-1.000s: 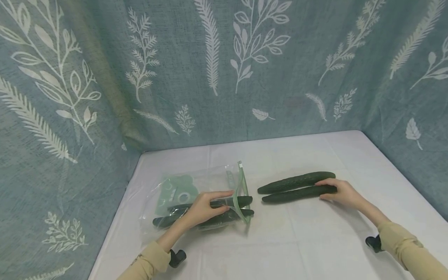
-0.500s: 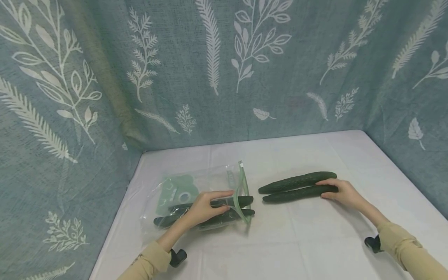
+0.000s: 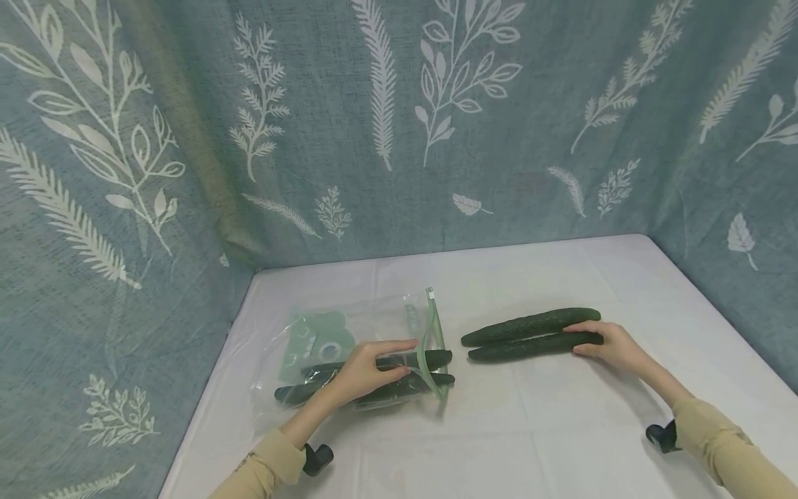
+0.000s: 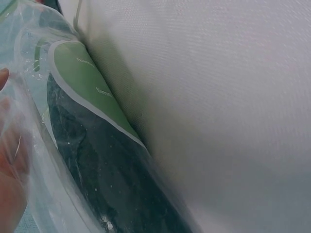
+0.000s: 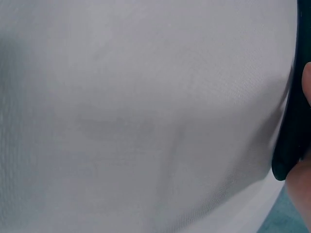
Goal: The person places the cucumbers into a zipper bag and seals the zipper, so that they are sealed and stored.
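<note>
A clear zip bag (image 3: 374,312) with a green printed patch and green zip strip lies on the left of the table. Two cucumbers are in it, the upper cucumber (image 3: 439,359) and the lower cucumber (image 3: 293,395), their right ends at the bag's mouth. My left hand (image 3: 361,374) grips the bag from above, thumb and fingers on either side of the upper one. In the left wrist view, a cucumber (image 4: 102,150) shows through the plastic. To the right lie two more cucumbers side by side. My right hand (image 3: 611,345) holds the right end of the nearer cucumber (image 3: 524,348).
The farther loose cucumber (image 3: 530,326) lies just behind the held one. A white cloth covers the table (image 3: 486,443). A blue-green leaf-patterned curtain (image 3: 399,208) hangs behind and along both sides. A dark wrist camera sits under each sleeve.
</note>
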A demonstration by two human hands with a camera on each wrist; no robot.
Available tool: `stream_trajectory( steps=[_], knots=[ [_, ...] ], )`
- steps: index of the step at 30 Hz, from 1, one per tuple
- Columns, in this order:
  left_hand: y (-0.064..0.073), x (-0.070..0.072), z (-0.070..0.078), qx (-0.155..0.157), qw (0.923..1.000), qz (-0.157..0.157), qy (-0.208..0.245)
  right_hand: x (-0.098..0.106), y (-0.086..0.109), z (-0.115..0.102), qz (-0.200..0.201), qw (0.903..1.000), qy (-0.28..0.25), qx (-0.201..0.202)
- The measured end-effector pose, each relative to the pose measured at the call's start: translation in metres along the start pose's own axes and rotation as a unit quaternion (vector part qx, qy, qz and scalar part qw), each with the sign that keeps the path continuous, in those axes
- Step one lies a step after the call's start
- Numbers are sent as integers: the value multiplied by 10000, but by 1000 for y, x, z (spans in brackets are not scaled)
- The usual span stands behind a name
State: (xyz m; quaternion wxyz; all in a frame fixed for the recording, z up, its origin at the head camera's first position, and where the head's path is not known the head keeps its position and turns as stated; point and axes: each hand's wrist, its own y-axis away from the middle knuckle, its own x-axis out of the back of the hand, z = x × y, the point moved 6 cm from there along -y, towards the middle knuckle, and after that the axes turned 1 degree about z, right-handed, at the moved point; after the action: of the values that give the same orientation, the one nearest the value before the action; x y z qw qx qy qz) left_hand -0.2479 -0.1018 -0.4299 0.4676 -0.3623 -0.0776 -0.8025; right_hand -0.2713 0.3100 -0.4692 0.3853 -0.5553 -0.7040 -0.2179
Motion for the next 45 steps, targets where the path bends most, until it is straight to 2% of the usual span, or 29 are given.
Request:
stream_trajectory(
  steps=[17, 32, 45],
  knots=[
    [1, 0, 0, 97, 9999, 28, 28, 7, 5, -1, -281, 9987, -340, -262],
    [1, 1, 1, 112, 9999, -4, 81, 9, 6, -6, -471, 9909, -963, -812],
    [1, 1, 1, 116, 9998, 52, 141, 2, 1, -18, -382, 9879, -1113, -1008]
  ],
)
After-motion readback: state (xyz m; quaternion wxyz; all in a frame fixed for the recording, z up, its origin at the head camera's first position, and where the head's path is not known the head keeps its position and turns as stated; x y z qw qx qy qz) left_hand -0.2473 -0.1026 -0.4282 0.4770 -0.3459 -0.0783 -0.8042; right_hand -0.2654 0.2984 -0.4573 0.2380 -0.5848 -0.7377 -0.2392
